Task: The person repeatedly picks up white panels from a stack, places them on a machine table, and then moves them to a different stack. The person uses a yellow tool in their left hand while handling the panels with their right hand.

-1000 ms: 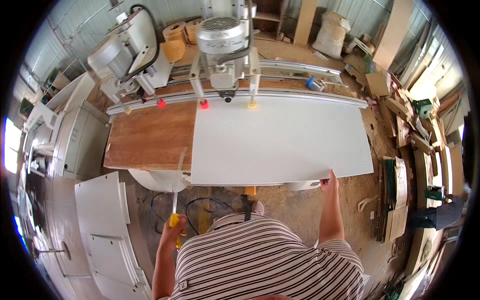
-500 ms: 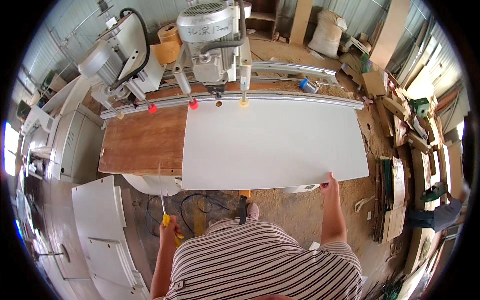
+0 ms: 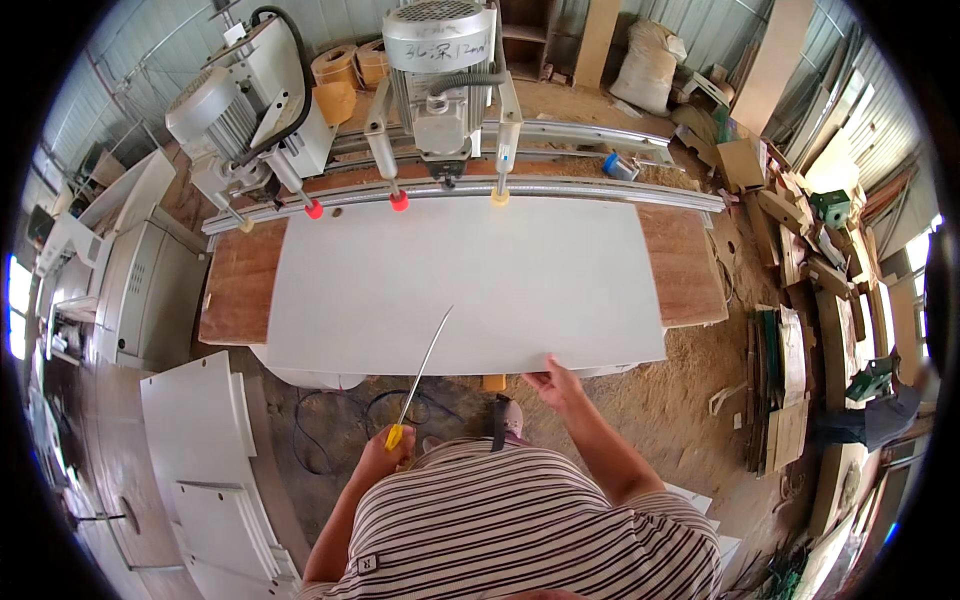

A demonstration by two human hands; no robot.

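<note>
A white rectangular panel (image 3: 470, 280) lies flat on the brown wooden machine table (image 3: 235, 290). My right hand (image 3: 558, 385) grips its near edge right of the middle, thumb on top and fingers reaching underneath. In my closed left hand (image 3: 383, 458) is a yellow air blow gun (image 3: 394, 437) with a long thin metal nozzle. The nozzle points up and right, its tip appearing over the panel; whether it touches cannot be told. Near the panel's far left corner is a round hole (image 3: 337, 212). A drilling head (image 3: 440, 90) stands above the far edge.
A second drilling head (image 3: 215, 130) stands at the left, beside clamp rods with red and pale tips. A metal rail (image 3: 580, 190) runs behind the panel. White panels (image 3: 205, 420) are stacked at the left. Blue hose (image 3: 325, 440) coils on the floor. At the far right another person (image 3: 890, 420) works near wood scraps.
The panel has slid left, with my right hand moving left along with it, baring the table's right end. My left hand has swung right and up, bringing the nozzle over the panel.
</note>
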